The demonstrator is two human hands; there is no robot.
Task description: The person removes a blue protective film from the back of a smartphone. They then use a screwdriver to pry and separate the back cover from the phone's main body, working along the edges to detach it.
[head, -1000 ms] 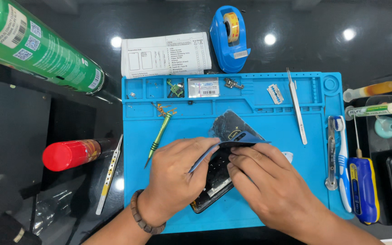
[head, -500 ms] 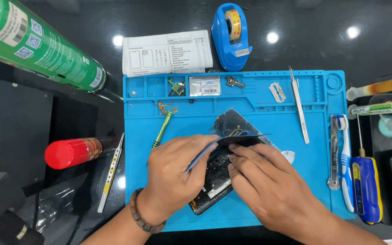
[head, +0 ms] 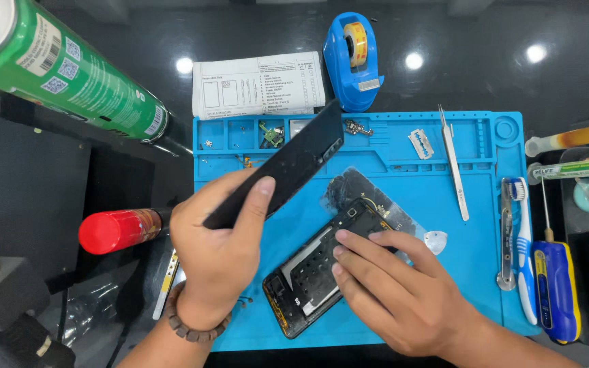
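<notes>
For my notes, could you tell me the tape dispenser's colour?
Blue tape dispenser, clearest in the head view.

Black phone panel [head: 288, 163], flat and thin, lifted off, tilted up and slanting from lower left to upper right, pinched at its lower end by the left hand [head: 219, 252]. Opened phone body [head: 322, 272], black, insides showing with a pale rectangular part and small gold contacts, lying slantwise on the blue mat [head: 390, 146], pressed down under fingertips of the right hand [head: 403, 293].

bare blue mat [head: 403, 170] centre-right, tweezers [head: 454, 163] beside it, tape dispenser [head: 352, 61] beyond
</notes>
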